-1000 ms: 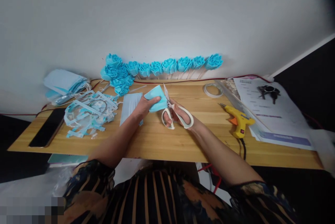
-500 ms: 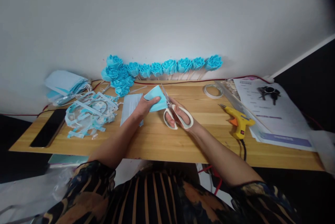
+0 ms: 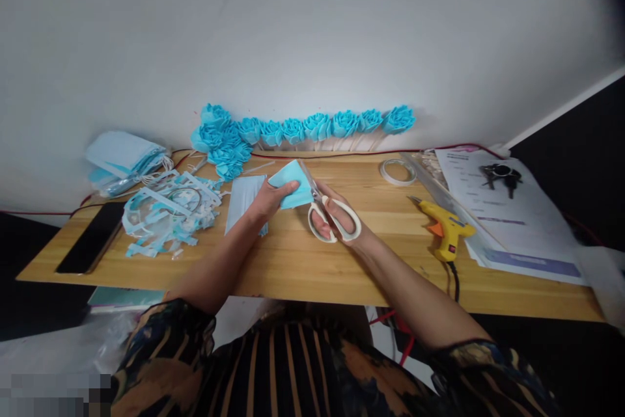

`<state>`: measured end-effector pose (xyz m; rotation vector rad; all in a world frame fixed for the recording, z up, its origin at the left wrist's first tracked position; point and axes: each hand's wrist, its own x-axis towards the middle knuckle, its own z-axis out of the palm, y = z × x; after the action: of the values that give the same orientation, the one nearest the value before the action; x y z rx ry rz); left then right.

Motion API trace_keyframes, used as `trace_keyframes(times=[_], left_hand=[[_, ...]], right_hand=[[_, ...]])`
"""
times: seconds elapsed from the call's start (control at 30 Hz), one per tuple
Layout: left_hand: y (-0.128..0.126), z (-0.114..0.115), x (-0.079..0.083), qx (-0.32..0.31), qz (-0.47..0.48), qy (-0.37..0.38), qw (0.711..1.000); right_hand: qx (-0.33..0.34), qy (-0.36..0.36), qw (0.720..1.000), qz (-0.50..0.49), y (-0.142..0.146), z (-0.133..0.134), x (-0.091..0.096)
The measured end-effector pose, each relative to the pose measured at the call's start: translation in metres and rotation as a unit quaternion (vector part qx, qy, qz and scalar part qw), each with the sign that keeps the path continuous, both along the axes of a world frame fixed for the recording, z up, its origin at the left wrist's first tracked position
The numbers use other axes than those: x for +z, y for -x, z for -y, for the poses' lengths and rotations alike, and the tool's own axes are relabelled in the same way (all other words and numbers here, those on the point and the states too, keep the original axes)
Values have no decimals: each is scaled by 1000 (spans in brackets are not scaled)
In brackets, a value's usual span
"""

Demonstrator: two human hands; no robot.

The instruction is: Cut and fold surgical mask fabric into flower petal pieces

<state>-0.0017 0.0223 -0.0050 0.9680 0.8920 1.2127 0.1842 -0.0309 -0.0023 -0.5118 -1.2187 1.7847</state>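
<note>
Left hand (image 3: pixel 271 199): fingers pinching folded blue cloth (image 3: pixel 293 186), thumb on top, held above mid-desk (image 3: pixel 288 270). Right hand (image 3: pixel 336 209): fingers gripping scissors (image 3: pixel 350 225) through the handle loops, blades along cloth's right edge. Scraps (image 3: pixel 163 215) left, glue gun (image 3: pixel 449 231) right, both on desk.

Folded blue sheet (image 3: pixel 303 190), tilted, white-handled scissors (image 3: pixel 318 196) at its right edge
</note>
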Motion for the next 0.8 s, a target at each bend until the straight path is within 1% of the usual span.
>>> trace_keyframes(times=[0.1,0.23,0.4,0.5,0.63,0.8], left_hand=[[1,-1,-1,-5,-4,-2,1000],[3,-4,-3,-10,-3,16,1000],[3,-7,-2,-14,34,23,999],[4,-6,0,-2,28,29,999],[5,-3,5,13,16,32,999],[4,1,11,0,9,37,999]], right_hand=[[-3,15,1000,7,1,0,0],[-1,37,999,9,3,1,0],[-10,34,999,17,3,2,3],[-8,38,999,25,2,1,1],[1,24,1000,9,1,0,-2],[18,0,1000,5,-1,-1,-4]])
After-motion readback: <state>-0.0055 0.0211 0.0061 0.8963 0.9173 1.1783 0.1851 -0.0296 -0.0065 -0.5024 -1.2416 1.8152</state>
